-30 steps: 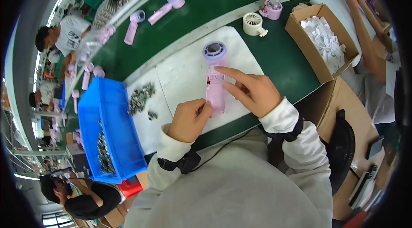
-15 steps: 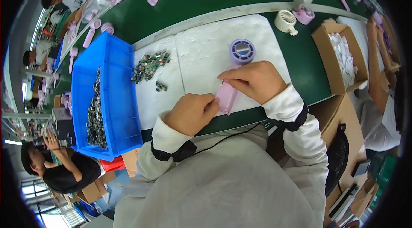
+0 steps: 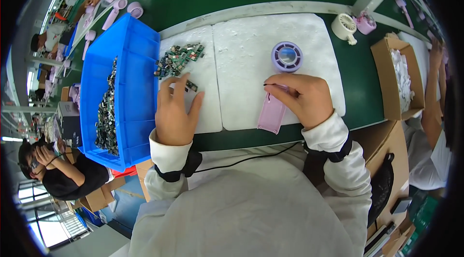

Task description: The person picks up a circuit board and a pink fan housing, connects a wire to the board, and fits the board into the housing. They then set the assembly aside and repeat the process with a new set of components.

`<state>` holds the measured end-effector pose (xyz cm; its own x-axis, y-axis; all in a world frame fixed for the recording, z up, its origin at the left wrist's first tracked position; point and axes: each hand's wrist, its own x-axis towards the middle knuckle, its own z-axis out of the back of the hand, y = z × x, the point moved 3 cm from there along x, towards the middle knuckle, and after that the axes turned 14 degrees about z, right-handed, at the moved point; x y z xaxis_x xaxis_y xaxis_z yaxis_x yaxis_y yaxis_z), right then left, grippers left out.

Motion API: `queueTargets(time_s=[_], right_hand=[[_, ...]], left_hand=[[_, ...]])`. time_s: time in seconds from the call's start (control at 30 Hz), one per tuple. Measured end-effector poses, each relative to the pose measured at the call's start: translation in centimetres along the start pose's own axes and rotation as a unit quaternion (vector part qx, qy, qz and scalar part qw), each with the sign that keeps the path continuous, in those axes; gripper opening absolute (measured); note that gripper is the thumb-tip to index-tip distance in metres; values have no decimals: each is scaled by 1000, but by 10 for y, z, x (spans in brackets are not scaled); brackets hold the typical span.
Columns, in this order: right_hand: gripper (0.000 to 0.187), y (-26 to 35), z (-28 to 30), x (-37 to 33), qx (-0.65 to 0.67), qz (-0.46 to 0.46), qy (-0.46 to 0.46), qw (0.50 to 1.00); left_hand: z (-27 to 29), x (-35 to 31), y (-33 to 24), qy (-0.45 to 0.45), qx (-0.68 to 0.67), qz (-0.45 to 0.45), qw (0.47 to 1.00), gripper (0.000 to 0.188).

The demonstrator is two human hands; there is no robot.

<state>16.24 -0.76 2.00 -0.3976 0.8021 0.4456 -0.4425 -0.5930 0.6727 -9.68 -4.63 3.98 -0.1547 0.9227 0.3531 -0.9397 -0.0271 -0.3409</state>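
Observation:
A handheld fan lies on the white foam sheet, its round purple head [image 3: 287,57] away from me and its open pink handle [image 3: 271,113] toward me. My right hand [image 3: 304,100] covers the fan's neck, with thumb and forefinger pinched at the handle's upper end. A small dark tip pokes out at those fingertips; what it belongs to is hidden. My left hand [image 3: 176,111] is open, fingers spread and curved over the foam. Close to its fingertips lies a small loose circuit board [image 3: 192,86], just below a pile of green circuit boards [image 3: 180,58].
A blue bin [image 3: 140,88] with many small dark parts stands left of the foam sheet [image 3: 241,39]. Beyond a metal rail [image 3: 270,9] lie more pink fans. A cream fan [image 3: 344,27] and a carton of white pieces [image 3: 379,71] are at right. Other people work nearby.
My left hand has left the pink handle, moved left to the circuit boards and opened. My right hand stays pinched at the handle's upper end. The view has shifted slightly.

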Motion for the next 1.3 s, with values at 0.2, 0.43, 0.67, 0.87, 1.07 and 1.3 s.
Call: queueTargets(time_s=[0.2, 0.43, 0.67, 0.87, 1.07, 1.3], right_hand=[[10, -5, 10, -7, -62, 137, -22, 988], [9, -7, 25, -12, -44, 17, -21, 999], [11, -16, 30, -15, -10, 8, -22, 1000], [15, -17, 39, -14, 31, -24, -54, 998], [15, -15, 41, -14, 27, -16, -69, 997], [15, -14, 43, -13, 27, 2, -89, 996]], left_hand=[[-2, 0, -8, 53, -62, -98, 992, 18], [-33, 34, -71, 213, -238, -84, 944, 19], [-93, 41, -92, 369, -460, 34, 807, 28], [-93, 38, -89, 461, -560, 144, 674, 30], [-90, 33, -92, 485, -572, 136, 648, 31], [-77, 33, -98, 406, -523, -19, 749, 33]])
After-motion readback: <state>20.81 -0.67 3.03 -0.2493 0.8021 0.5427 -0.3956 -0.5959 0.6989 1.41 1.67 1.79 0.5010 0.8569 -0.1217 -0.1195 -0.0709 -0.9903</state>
